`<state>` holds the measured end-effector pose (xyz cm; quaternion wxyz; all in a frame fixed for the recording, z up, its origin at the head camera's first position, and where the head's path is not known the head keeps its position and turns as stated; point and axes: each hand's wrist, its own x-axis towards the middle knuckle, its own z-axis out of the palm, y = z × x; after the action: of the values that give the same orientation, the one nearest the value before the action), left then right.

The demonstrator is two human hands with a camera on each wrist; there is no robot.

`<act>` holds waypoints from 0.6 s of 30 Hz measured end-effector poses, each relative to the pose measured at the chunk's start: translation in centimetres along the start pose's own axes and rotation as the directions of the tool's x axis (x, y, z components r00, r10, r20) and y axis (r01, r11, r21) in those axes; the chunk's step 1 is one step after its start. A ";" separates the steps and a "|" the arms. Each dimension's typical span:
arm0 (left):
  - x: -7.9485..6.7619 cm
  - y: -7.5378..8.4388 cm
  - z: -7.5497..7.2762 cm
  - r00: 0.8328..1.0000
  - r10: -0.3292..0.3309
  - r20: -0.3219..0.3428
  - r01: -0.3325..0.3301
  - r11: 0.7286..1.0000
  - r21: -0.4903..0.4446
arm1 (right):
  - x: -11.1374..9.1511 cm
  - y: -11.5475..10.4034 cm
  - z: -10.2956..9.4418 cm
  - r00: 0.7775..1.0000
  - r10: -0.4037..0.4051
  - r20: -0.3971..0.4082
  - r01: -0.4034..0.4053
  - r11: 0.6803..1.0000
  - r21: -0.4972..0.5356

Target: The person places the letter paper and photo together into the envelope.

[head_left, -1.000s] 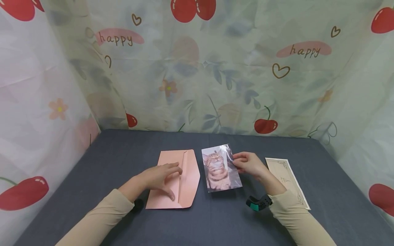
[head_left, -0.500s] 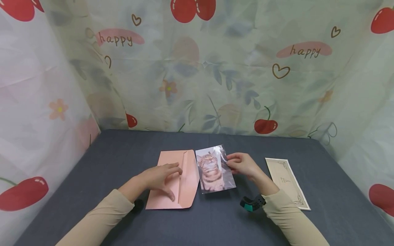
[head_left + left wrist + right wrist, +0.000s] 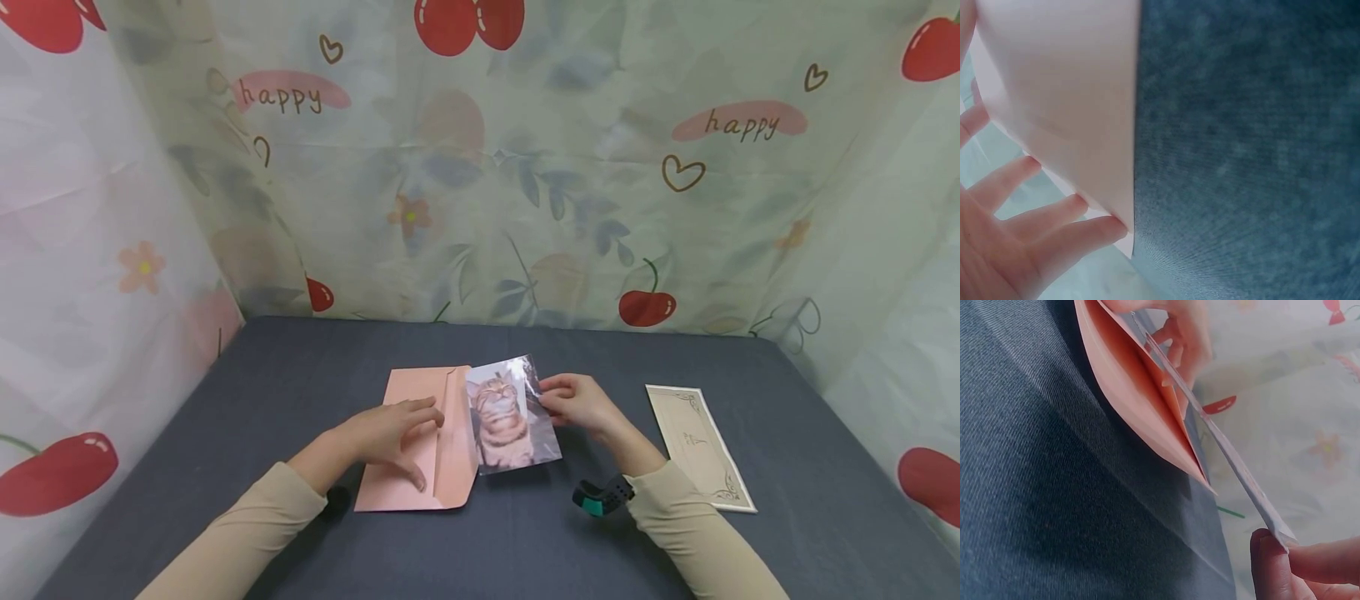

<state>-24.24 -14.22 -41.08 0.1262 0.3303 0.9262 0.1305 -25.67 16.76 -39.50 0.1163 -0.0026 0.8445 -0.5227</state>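
Note:
A pink envelope (image 3: pixel 401 383) lies flat with its flap toward the right. In the right wrist view the envelope's mouth (image 3: pixel 1138 369) gapes between flap and body. My left hand (image 3: pixel 393 433) rests on the envelope, thumb and fingers spread; its fingertips touch the paper in the left wrist view. Between thumb and fingers, my right hand (image 3: pixel 581 404) pinches the right edge of a cat photo (image 3: pixel 501 421). Tilted and raised off the table, the photo overlaps the envelope flap in the head view. Its left edge appears close above the mouth in the right wrist view.
On the right of the dark tablecloth (image 3: pixel 525 550) lies a cream card (image 3: pixel 697 442) with ornamental corners, beside my right forearm. A black wristband (image 3: pixel 603 495) with a green part is at the right wrist. Patterned curtains (image 3: pixel 480 183) enclose the back and sides.
My right hand has moved the cat photo leftward, from beside the envelope to over its flap. The left hand and the envelope have stayed in place.

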 end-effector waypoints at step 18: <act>-0.1 0.1 -0.1 1.000 -0.003 0.003 0.003 1.000 0.005 | 0.5 0.0 1.5 1.000 0.016 0.015 -0.017 0.999 0.039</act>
<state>-24.14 -14.25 -40.95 0.1271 0.3293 0.9269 0.1274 -25.83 15.34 -40.23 0.1268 0.0026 0.8332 -0.5382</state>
